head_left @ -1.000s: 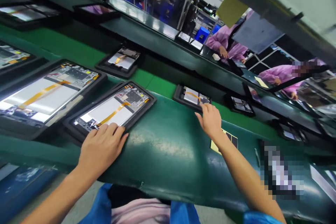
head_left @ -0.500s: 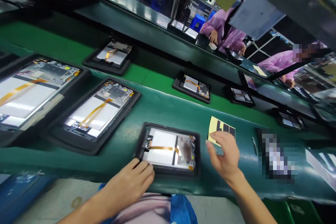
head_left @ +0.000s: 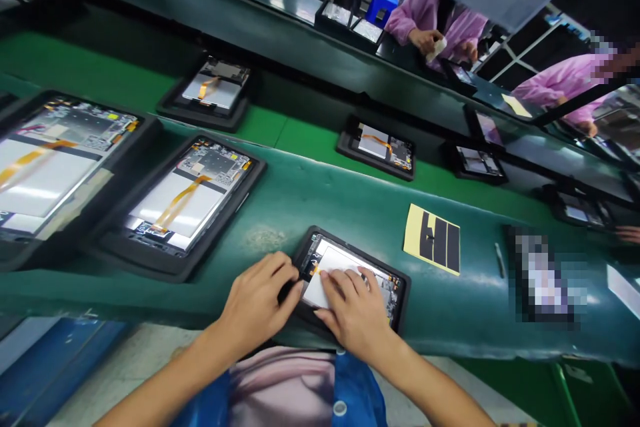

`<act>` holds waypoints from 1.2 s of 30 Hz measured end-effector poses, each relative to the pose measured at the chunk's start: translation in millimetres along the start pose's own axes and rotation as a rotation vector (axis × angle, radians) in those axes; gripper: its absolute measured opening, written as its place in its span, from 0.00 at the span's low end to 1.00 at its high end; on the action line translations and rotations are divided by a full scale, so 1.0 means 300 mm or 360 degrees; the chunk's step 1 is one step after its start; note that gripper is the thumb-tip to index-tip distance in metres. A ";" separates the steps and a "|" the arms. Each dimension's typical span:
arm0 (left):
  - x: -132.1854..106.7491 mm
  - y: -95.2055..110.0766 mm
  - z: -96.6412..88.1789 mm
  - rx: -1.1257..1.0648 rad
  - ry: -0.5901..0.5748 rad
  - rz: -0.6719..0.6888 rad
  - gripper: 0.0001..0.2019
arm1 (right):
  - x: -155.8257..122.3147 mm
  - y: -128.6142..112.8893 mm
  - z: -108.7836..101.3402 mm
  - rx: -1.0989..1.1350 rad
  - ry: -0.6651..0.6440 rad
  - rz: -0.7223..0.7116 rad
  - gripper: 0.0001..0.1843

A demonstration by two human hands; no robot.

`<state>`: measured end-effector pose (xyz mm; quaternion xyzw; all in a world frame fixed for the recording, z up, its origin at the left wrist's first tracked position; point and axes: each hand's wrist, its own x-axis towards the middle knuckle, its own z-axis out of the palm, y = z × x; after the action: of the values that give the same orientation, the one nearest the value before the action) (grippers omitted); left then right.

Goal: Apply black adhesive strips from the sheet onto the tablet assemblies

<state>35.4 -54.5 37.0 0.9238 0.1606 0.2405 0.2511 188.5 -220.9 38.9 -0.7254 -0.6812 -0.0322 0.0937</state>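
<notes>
An opened tablet [head_left: 327, 255] lies in a black holder [head_left: 345, 236] on the bench in front of me, tilted slightly clockwise. My left hand [head_left: 263, 300] grips the holder's left end, fingers curled at the corner with the thumb nearer me. My right hand [head_left: 357, 310] rests over the tablet, its fingers spread and their tips on the white battery near the orange ribbon cable. Much of the cable and circuit board is hidden under that hand. Right of the tablet lies a yellow backing sheet [head_left: 415, 233] with several black adhesive strips, touched by neither hand.
Two more opened tablets [head_left: 193, 190] in black holders stand on the bench at left. Past the bench edge, a green conveyor [head_left: 285, 133] carries several others. At right are a thin tool [head_left: 500, 260] and a blurred-out device [head_left: 540, 280]. Co-workers in pink sleeves [head_left: 407, 13] work across the line.
My right hand has moved left from beside the yellow sheet onto the tablet. The tablet and holder have turned a little clockwise, and my left hand has shifted up to the holder's end.
</notes>
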 end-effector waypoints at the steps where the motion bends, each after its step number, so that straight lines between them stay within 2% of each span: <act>1: 0.020 -0.006 0.009 0.0086 -0.0034 -0.0045 0.07 | -0.002 0.002 0.002 -0.0024 -0.0006 0.0020 0.25; 7: 0.110 0.011 0.042 0.0451 -0.0492 -0.0280 0.07 | -0.011 0.002 0.004 -0.0127 0.0016 0.0066 0.23; 12: 0.138 0.028 0.032 0.0451 -0.0653 -0.0380 0.08 | -0.005 0.001 0.000 -0.0140 0.0075 0.0059 0.23; 18: 0.134 0.023 0.035 0.0456 -0.0637 -0.0370 0.08 | -0.009 -0.001 -0.003 -0.0132 0.0087 0.0067 0.22; 22: 0.122 0.008 0.036 0.0425 -0.0510 -0.0298 0.07 | -0.009 -0.002 -0.004 -0.0136 0.0097 0.0068 0.22; 26: 0.073 -0.010 0.016 0.0313 -0.0244 -0.0020 0.10 | -0.009 -0.002 -0.001 -0.0130 0.0074 0.0075 0.23; 28: 0.038 -0.014 0.006 0.0315 -0.0188 0.0178 0.13 | -0.009 -0.002 0.002 -0.0124 0.0074 0.0076 0.24; 31: -0.007 -0.014 0.007 0.0389 -0.0233 0.0337 0.17 | -0.008 -0.002 0.005 -0.0116 0.0065 0.0077 0.23; 36: -0.037 -0.014 0.033 0.0402 -0.0292 0.0291 0.18 | 0.000 -0.002 -0.002 -0.0098 0.0017 0.0091 0.25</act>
<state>30.7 -59.5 23.2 0.9768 0.0811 0.1550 0.1239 187.8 -221.0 39.7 -0.7468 -0.6584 -0.0545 0.0759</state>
